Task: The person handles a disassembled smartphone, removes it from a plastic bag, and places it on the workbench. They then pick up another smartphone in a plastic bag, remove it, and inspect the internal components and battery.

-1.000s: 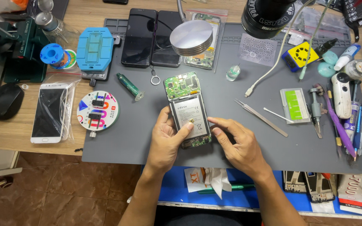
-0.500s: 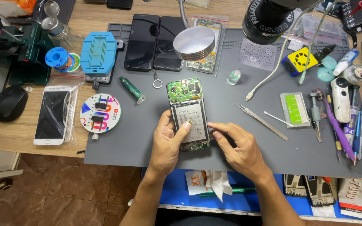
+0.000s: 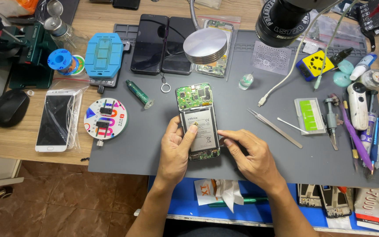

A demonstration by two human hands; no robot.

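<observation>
Grey silicone covers the work mat (image 3: 154, 149), and near its front edge lies an opened smartphone with its back cover off (image 3: 198, 120) — green circuit board at the top, flat dark battery below, a small board at the bottom end. The left hand (image 3: 177, 147) wraps the phone's lower left side, thumb pressed on the battery face, so it is closed on the phone and steadies it flat against the mat. The right hand (image 3: 251, 156) rests just beside the lower right edge, fingers drawn narrow, fingertips touching the frame near the bottom; whether it pinches some small part I cannot tell.

Work of this kind looks best done with the left hand's hold kept firm but light, thumb pressure spread over the battery rather than dug into one spot, and the right fingertips kept low and close to the edge so nothing slips across the bare board.

Slim metal tweezers (image 3: 273, 127) lie to the right, apart from both hands. A round white disc with coloured markings (image 3: 105, 119) sits to the left, and a short green cylindrical tool (image 3: 138, 93) lies above it.
</observation>
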